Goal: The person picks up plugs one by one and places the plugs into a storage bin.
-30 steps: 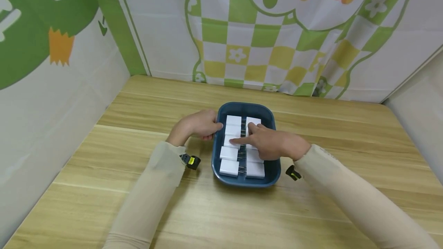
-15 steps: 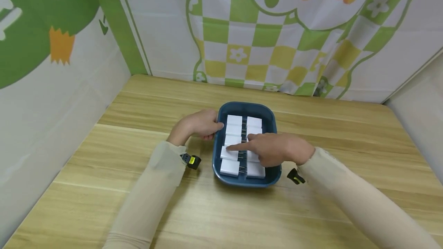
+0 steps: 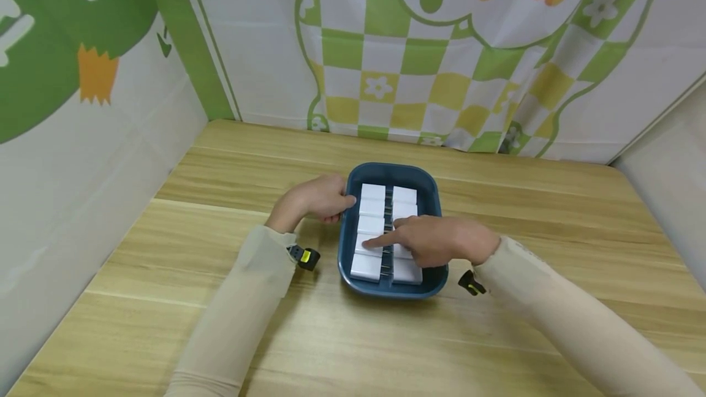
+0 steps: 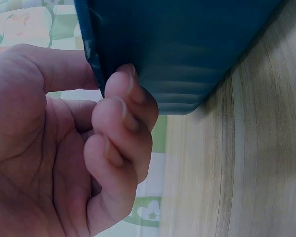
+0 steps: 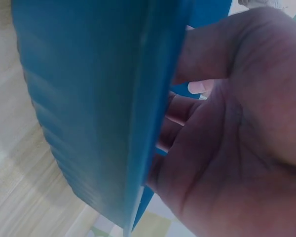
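A dark blue tray point(image 3: 393, 290) holds white plug-in chargers point(image 3: 366, 267) in two columns, several in each, their metal prongs along the middle gap. My left hand point(image 3: 322, 196) grips the tray's left rim, thumb over the edge; in the left wrist view its curled fingers point(image 4: 113, 128) lie against the tray's outer wall point(image 4: 172, 44). Reaching over the right rim, my right hand point(image 3: 441, 241) has its index finger straight, the tip on a white charger point(image 3: 369, 252), second from the front of the left column. The right hand covers part of the right column.
The tray stands on a wood-grain table point(image 3: 265, 329). A green, white and yellow patterned curtain point(image 3: 386, 66) hangs behind the table's back edge, and a printed sheet point(image 3: 110, 158) borders the left side.
My right hand has moved toward the tray's front, its index finger passing from the third charger to the fourth in the left column. That charger has shifted slightly right. My left hand has stayed put.
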Action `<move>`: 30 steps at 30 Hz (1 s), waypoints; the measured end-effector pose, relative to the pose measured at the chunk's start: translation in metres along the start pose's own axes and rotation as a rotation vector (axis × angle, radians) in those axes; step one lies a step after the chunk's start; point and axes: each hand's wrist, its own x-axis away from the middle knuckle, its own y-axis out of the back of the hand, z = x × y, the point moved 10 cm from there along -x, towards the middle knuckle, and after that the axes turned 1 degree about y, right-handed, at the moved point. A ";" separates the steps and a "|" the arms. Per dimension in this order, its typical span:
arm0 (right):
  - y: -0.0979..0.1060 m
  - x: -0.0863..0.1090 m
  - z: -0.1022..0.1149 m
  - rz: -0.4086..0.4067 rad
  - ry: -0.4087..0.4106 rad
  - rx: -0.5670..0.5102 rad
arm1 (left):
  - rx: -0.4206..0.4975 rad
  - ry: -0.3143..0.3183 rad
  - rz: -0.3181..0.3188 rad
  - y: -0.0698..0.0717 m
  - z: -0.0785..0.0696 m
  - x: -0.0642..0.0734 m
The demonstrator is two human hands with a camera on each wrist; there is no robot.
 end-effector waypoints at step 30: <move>0.003 0.003 0.004 -0.058 0.066 0.000 | -0.002 -0.016 -0.007 -0.001 0.000 -0.002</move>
